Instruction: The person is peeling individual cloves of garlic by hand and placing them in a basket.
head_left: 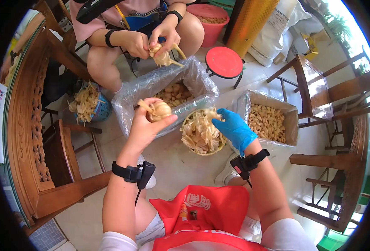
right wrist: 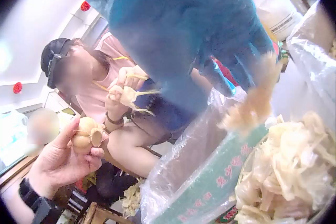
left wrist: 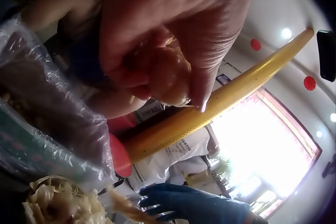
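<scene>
My bare left hand (head_left: 142,130) grips a whole garlic bulb (head_left: 161,109) with a short dry stalk, above the near edge of a plastic-lined box (head_left: 128,98). My right hand (head_left: 237,129), in a blue glove, is over the right side of a round basket (head_left: 209,154) heaped with papery garlic skins (head_left: 199,131). In the right wrist view its gloved fingers are extended, and a blurred scrap of skin (right wrist: 254,100) is just below them, above the heap. The lined box contains garlic, partly shaded.
Opposite, a seated person's hands (head_left: 162,39) hold another bulb over the lined box. A second lined box (head_left: 266,123) of loose cloves is at right. Around stand a red stool (head_left: 224,62), a pink tub (head_left: 208,31), a blue basket of skins (head_left: 102,108) and wooden chairs (head_left: 318,85).
</scene>
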Demonstrator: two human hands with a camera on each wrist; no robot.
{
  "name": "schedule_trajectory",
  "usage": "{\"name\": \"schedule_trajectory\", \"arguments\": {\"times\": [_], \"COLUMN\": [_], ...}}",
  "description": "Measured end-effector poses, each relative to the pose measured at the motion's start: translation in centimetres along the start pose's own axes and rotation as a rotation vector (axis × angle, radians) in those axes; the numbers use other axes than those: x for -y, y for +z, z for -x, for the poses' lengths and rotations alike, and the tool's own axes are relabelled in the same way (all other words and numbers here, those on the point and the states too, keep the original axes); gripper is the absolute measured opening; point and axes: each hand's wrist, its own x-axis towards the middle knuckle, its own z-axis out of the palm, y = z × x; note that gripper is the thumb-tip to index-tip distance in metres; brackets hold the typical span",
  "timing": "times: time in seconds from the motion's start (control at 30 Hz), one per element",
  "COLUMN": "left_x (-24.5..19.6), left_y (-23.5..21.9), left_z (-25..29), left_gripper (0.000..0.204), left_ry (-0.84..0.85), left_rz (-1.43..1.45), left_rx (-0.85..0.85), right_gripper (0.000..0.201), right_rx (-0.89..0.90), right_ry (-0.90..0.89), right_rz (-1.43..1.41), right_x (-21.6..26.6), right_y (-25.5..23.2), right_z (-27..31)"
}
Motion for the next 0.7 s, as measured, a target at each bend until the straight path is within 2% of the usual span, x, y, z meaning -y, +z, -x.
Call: {"name": "schedule_trajectory", "arguments": {"times": [0.07, 0.17, 0.23, 0.27, 0.33, 0.47, 0.5, 0.53, 0.57, 0.7], "left_x": [0.0, 0.0, -0.1, -0.1, 0.0, 0.4, 0.5, 0.6, 0.6, 0.2], "left_y": [0.5, 1.1, 1.3, 1.4, 1.7, 2.7, 2.9, 3.0, 3.1, 3.1], "left_z": [0.1, 0.4, 0.7, 0.8, 0.9, 1.1, 1.1, 1.2, 1.3, 1.5], "left_gripper": [0.050, 0.054, 0.055, 0.055, 0.055, 0.057, 0.057, 0.059, 0.060, 0.060], "left_ry": [-0.009, -0.021, -0.009, -0.008, -0.023, 0.023, 0.023, 0.085, 0.146, 0.142], "left_rz": [0.003, 0.002, -0.078, -0.080, -0.121, -0.207, -0.208, -0.343, -0.478, -0.547], "left_rx": [0.043, 0.131, 0.177, 0.175, 0.189, 0.201, 0.201, 0.173, 0.144, 0.170], "right_gripper": [0.040, 0.040, 0.041, 0.041, 0.044, 0.048, 0.050, 0.052, 0.052, 0.052], "right_rx": [0.003, 0.009, 0.095, 0.096, 0.100, 0.226, 0.293, 0.358, 0.358, 0.380], "right_ry": [-0.042, 0.053, 0.103, 0.101, -0.105, -0.127, -0.130, -0.133, -0.134, -0.202], "right_rz": [0.066, 0.013, -0.216, -0.217, -0.447, -0.486, -0.389, -0.291, -0.292, -0.313], "right_x": [-0.3, 2.3, 3.7, 4.4, 5.9, 7.7, 8.7, 9.2, 9.1, 7.6], "right_y": [0.3, -0.6, -1.0, -1.0, -0.3, 0.7, 0.1, -0.2, -0.1, 1.0], "right_z": [-0.2, -0.3, -0.3, -0.2, 0.1, 0.7, 1.0, 1.2, 1.1, 0.7]}}
